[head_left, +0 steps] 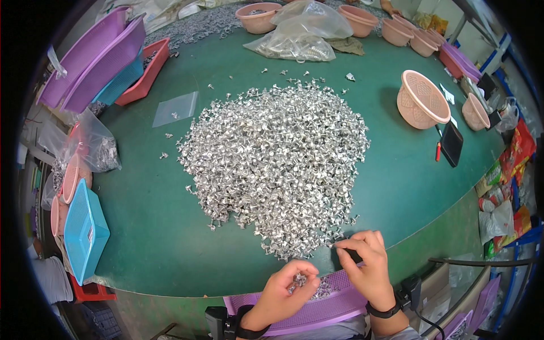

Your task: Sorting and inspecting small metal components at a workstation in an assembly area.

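A big heap of small silver metal parts point(277, 164), each with a stem and a flared head, covers the middle of the green table point(153, 226). My left hand point(288, 292) is curled, palm up, around several such parts point(299, 279), just short of the table's near edge. At the heap's near right corner, my right hand point(367, 266) has thumb and forefinger together on what looks like one small metal part point(332, 245). Below both hands a purple plastic basket point(340, 309) sits at the table edge with several parts inside, partly hidden by my left hand and wrist.
On the left are a blue basket point(85, 232), stacked purple baskets point(102, 62) and a clear bag point(99, 141). Pink bowls point(255, 21) and a plastic bag point(300, 34) stand far off. At right are a pink basket point(419, 102) and a dark phone-like slab point(452, 144).
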{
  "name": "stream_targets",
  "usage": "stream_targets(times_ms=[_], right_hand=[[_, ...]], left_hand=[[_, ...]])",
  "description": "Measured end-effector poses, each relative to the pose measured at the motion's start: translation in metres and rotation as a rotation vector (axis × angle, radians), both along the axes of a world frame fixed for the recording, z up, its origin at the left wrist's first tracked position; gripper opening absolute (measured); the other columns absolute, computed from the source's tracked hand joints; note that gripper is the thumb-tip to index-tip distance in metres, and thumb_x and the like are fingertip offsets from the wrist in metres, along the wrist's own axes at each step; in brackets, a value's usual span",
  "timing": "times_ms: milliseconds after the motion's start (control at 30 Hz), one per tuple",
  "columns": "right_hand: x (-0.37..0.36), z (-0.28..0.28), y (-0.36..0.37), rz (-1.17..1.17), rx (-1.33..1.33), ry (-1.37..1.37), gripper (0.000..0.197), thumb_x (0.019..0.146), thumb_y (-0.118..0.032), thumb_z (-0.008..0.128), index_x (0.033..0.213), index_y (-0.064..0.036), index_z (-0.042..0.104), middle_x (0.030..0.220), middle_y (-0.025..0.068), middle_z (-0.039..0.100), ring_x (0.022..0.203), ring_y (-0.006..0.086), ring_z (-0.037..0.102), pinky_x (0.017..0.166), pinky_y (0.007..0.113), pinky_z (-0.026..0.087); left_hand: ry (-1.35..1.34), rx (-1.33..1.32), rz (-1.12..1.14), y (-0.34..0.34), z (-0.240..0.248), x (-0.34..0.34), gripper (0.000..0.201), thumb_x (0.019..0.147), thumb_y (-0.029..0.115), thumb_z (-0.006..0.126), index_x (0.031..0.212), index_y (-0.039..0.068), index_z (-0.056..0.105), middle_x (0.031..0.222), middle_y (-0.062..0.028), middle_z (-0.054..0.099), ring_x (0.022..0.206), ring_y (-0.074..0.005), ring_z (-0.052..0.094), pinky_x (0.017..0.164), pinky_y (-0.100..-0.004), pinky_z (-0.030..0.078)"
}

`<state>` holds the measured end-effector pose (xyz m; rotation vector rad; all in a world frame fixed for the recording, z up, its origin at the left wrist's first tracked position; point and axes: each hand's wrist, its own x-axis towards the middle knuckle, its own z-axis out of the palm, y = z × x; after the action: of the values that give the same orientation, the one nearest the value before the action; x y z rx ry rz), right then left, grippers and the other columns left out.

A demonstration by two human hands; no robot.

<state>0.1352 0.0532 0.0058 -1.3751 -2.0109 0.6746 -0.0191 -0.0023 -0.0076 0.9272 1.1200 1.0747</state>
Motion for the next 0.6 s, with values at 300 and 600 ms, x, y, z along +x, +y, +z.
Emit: stream_targets(times_ms=[300,600], right_hand=[[0.003,-0.001,-0.002,0.005,-0.003,-0.035,0.02,0.062,-0.006,0.062,0.082,-0.0084,0.06,0.071,0.0042,0.046,0.069,0.0203,0.041,0.059,0.028,0.035],[0.003,-0.005,-0.005,0.046,-0.007,0.011,0.016,0.061,-0.009,0.064,0.076,-0.0076,0.059,0.073,0.0041,0.048,0.069,0.0204,0.043,0.059,0.029,0.035]], left_hand=[[0.666,0.357,0.034,0.012,0.005,0.011,0.014,0.065,0.003,0.061,0.076,0.004,0.054,0.051,-0.0017,0.043,0.041,-0.009,0.041,0.038,-0.0209,0.033],[0.873,0.476,0.072,0.019,-0.003,0.016,0.016,0.063,0.007,0.063,0.077,0.006,0.055,0.049,-0.0019,0.042,0.039,-0.0118,0.041,0.037,-0.0239,0.033]])
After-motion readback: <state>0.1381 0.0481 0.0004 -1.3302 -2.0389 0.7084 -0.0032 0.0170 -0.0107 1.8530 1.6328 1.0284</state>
